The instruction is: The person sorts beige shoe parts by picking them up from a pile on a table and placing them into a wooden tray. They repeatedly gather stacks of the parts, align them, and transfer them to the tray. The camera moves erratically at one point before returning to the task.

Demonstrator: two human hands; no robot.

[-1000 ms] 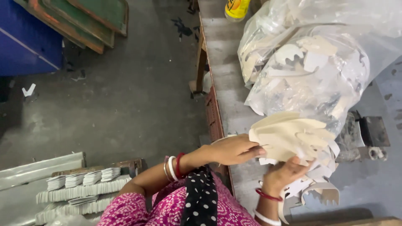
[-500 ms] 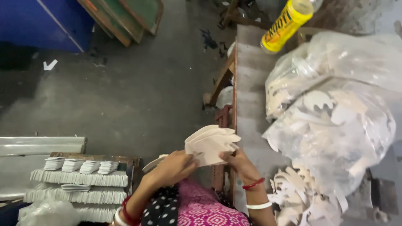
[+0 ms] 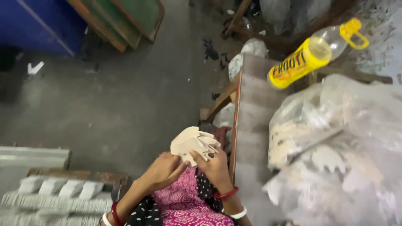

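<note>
- A stack of cream die-cut card pieces (image 3: 193,144) is gripped between both hands, just left of the counter's (image 3: 251,125) near edge and above the lap.
- The stack is fanned; its long axis runs from lower left to upper right, with the toothed, scalloped ends pointing toward the counter and the plain rounded end pointing away from it.
- The right hand (image 3: 215,167) is closed on the stack from below, the thumb pressed against the lower face and the fingers curled behind it on the counter side.
- The left hand (image 3: 163,171) is half-curled, its fingertips touching the stack's lower left corner on the side away from the counter; how firmly it pinches cannot be told.
- Red and white bangles (image 3: 228,194) are worn on the right wrist, right beside the counter's edge.
- A pink patterned garment (image 3: 188,209) with a black dotted scarf is seen below the hands, left of the counter.
- Clear plastic bags full of similar cream pieces (image 3: 335,159) are piled on the counter, covering most of its right part.
- A yellow-labelled bottle with a yellow cap (image 3: 314,52) is lying on its side at the counter's far end, cap pointing up and right.
- Rows of stacked pale pieces (image 3: 54,194) are laid on a low wooden rack (image 3: 83,175), well left of the counter.
- Green and brown boards (image 3: 125,21) are leaned on the grey floor (image 3: 125,104), far from the counter at upper left.
</note>
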